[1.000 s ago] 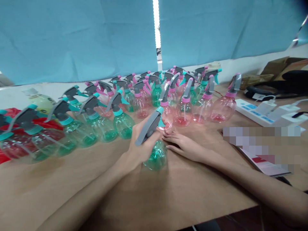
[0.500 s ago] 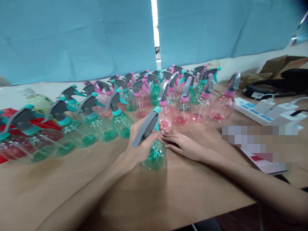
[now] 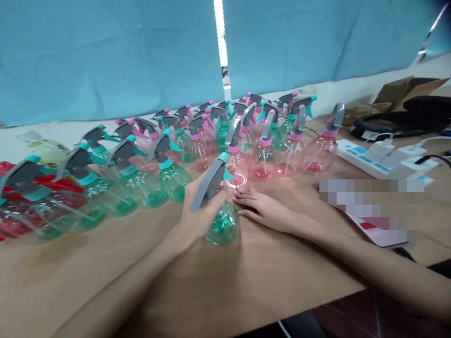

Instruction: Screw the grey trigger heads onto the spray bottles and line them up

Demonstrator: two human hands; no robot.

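My left hand [image 3: 199, 211] is wrapped around the neck of a green spray bottle [image 3: 221, 227] with a grey and teal trigger head [image 3: 209, 183]; the bottle stands on the brown table [image 3: 218, 286]. Beside it my right hand [image 3: 262, 209] lies flat on the table, fingers stretched toward the bottle's neck and holding nothing. Just behind both hands stands a pink spray bottle [image 3: 237, 162].
Several green spray bottles [image 3: 169, 173] form a row to the left, several pink ones [image 3: 319, 148] a row to the right, with more behind. A white power strip [image 3: 380, 162] with plugs lies at right, papers [image 3: 373, 230] nearer, blue curtain [image 3: 105, 56] at the back.
The view has drifted a little, so everything sits slightly left and lower. Both hands and the green bottle hold the same pose.
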